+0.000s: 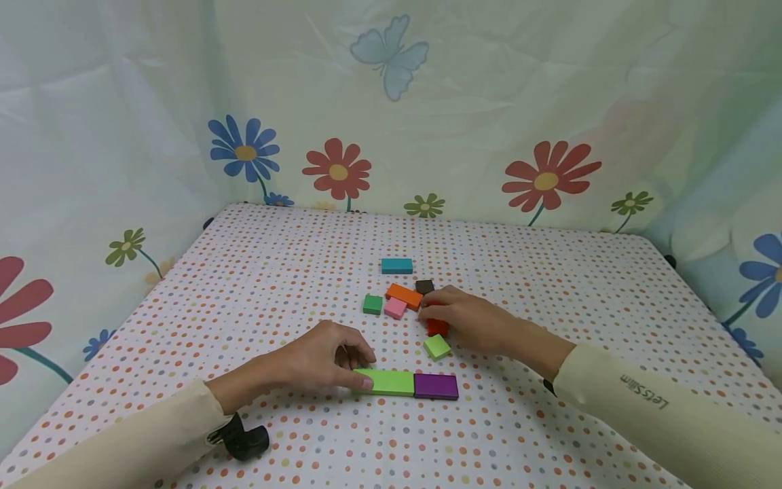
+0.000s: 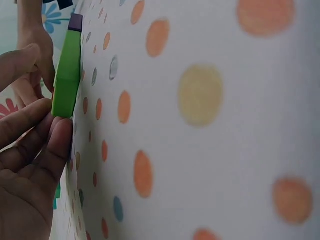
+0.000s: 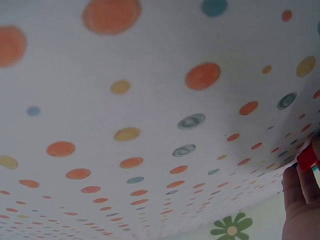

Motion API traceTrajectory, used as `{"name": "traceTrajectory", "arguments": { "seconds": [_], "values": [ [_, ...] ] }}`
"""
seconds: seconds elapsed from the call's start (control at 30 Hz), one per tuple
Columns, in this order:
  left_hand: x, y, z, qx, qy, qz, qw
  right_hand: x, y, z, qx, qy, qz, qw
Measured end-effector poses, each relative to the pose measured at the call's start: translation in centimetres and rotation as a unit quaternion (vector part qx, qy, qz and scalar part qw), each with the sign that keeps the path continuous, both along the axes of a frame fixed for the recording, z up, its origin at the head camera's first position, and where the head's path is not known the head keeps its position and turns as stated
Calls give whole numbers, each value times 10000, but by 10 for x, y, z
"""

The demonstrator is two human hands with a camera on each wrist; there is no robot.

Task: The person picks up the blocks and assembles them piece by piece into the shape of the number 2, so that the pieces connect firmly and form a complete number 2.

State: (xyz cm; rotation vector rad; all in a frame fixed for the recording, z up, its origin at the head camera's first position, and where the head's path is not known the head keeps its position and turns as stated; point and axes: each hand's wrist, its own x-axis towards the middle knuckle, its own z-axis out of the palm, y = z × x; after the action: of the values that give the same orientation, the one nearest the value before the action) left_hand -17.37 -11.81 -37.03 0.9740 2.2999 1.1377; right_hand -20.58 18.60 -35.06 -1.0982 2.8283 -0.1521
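A long light green block (image 1: 391, 382) lies on the dotted cloth, end to end with a purple block (image 1: 436, 386). My left hand (image 1: 324, 356) holds the green block by its left end, thumb on the near edge; in the left wrist view fingertips sit around the end of that block (image 2: 67, 75). Farther back, my right hand (image 1: 473, 318) grips a red block (image 1: 436, 327), partly hidden under its fingers. At the right edge of the right wrist view the red block (image 3: 307, 157) shows by the fingers. A small light green block (image 1: 436, 347) lies just in front of it.
Left of my right hand are an orange block (image 1: 404, 297), a pink block (image 1: 395, 308) and a green block (image 1: 373, 304). A dark brown block (image 1: 424, 286) lies behind its fingertips. Farthest back is a teal block (image 1: 397, 266). A flowered curtain (image 1: 458, 115) hangs behind the table.
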Motion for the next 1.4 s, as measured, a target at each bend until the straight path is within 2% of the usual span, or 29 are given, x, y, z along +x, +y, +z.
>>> {"name": "traceTrajectory", "arguments": {
  "seconds": [0.4, 0.77, 1.0, 1.2, 1.4],
  "values": [
    [4, 2, 5, 17, -245, 97, 9997, -4, -3, -2, -26, -95, -120, 9999],
    [5, -6, 6, 37, 149, 211, 9997, -10, -1, -4, -199, -125, 22, 9997],
    [6, -10, 5, 96, 184, 241, 9995, -12, 3, -6, -276, -32, 47, 9996],
    [6, -11, 6, 156, 189, 229, 9994, -15, 7, -9, -343, -2, -198, 9992],
    [5, -11, 6, 191, 157, 235, 9994, -18, 10, -10, -579, -209, -496, 9969]
  ]
}}
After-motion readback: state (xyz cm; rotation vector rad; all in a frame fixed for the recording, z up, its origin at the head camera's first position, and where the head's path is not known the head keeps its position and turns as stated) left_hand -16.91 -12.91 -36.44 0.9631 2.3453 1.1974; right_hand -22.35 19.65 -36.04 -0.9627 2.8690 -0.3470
